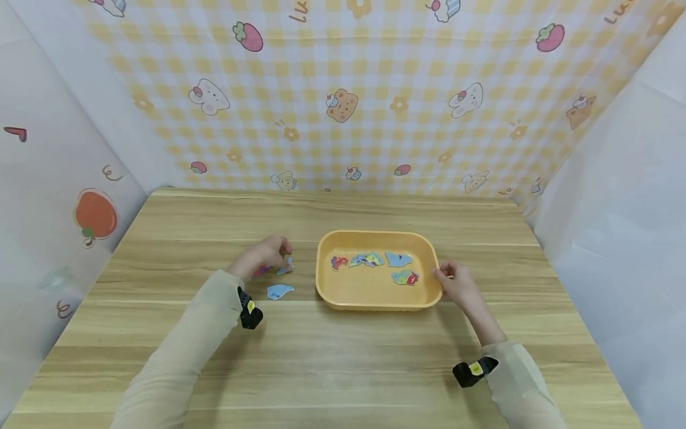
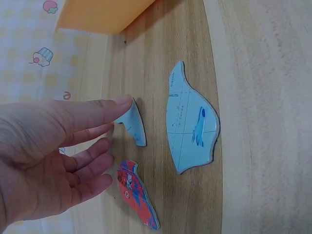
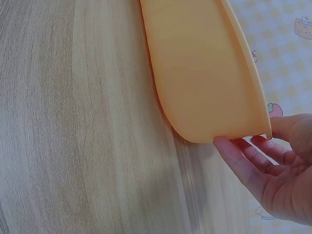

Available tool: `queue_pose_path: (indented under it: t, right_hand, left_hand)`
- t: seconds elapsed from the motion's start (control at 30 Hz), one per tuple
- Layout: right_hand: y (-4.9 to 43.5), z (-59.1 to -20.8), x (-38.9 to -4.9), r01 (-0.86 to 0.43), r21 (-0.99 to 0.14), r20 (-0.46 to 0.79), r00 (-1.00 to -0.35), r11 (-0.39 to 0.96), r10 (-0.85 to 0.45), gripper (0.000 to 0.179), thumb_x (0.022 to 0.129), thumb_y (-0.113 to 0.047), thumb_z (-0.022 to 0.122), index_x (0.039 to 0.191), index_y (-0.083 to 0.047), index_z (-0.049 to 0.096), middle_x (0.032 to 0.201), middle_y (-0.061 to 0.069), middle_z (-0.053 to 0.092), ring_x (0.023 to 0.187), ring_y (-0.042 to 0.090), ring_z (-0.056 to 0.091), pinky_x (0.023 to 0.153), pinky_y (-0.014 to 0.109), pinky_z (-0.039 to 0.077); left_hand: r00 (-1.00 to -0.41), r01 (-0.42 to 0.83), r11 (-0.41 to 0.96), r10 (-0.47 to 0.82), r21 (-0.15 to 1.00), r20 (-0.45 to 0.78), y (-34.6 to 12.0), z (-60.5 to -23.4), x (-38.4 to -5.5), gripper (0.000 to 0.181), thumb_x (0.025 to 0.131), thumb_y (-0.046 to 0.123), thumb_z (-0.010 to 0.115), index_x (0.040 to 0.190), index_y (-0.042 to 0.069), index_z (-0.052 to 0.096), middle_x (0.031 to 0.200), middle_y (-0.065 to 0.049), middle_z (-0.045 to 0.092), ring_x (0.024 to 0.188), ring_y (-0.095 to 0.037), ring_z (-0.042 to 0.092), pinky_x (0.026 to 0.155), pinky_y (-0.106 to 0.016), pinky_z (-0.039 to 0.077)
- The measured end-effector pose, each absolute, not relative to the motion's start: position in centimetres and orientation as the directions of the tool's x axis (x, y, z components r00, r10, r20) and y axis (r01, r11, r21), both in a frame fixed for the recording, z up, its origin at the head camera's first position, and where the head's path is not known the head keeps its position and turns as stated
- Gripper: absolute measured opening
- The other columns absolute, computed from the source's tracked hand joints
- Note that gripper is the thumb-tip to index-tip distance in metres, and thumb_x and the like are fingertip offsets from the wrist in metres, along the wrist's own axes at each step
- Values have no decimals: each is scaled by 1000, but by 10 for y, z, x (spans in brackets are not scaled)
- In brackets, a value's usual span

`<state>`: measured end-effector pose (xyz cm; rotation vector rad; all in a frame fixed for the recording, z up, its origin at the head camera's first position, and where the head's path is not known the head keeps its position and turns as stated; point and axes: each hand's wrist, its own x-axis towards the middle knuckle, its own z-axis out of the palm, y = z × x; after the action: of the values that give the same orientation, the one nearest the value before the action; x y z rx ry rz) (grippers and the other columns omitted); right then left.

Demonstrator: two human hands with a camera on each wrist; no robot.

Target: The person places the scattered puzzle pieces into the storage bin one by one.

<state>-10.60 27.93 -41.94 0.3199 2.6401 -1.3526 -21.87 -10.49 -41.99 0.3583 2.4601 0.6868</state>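
Note:
My left hand hovers left of the yellow tray with its fingers loosely bent. Its thumb tip overlaps a small light-blue puzzle piece in the left wrist view. Close below the fingers lies a red and purple piece. A larger blue piece with a whale-like drawing lies on the table nearer the body. At the tray's right end, my right hand grips the rim of the tray, thumb and fingers on either side of the edge. Inside are a red piece and several other map-like pieces.
The wooden table carries the tray and loose pieces. A checked cloth with cartoon prints hangs along its back edge. White sheets stand at both sides. Each wrist wears a black camera.

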Motion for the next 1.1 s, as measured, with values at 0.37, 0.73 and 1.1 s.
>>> queue_pose_path:
  t: [0.37, 0.73, 1.1]
  right_hand:
    - [279, -419, -106, 259, -778, -234, -965, 572, 118, 30, 93, -15, 49, 107, 11, 50, 94, 17, 55, 77, 19, 57, 57, 24, 55]
    - [279, -418, -105, 258, -771, -235, -965, 582, 117, 31, 94, -15, 49, 108, 12, 49, 96, 20, 55, 81, 23, 57, 58, 24, 55]
    - [277, -418, -105, 263, -784, -238, -964, 562, 119, 29, 93, -14, 49, 107, 12, 49, 96, 20, 55, 76, 20, 57, 57, 25, 56]
  left_hand:
    - [-820, 68, 867, 330, 494, -467, -105, -425, -218, 32, 74, 10, 73, 99, -2, 58, 88, -8, 53, 74, -16, 46, 63, -22, 40]
    - [-816, 48, 854, 332, 518, -473, -100, -423, -216, 21, 76, 4, 69, 90, 0, 54, 77, -3, 48, 55, -12, 40, 46, -19, 34]
    - [-800, 93, 875, 350, 476, -487, -98, -423, -218, 18, 75, 5, 69, 87, 0, 57, 77, -3, 48, 62, -13, 44, 49, -20, 36]
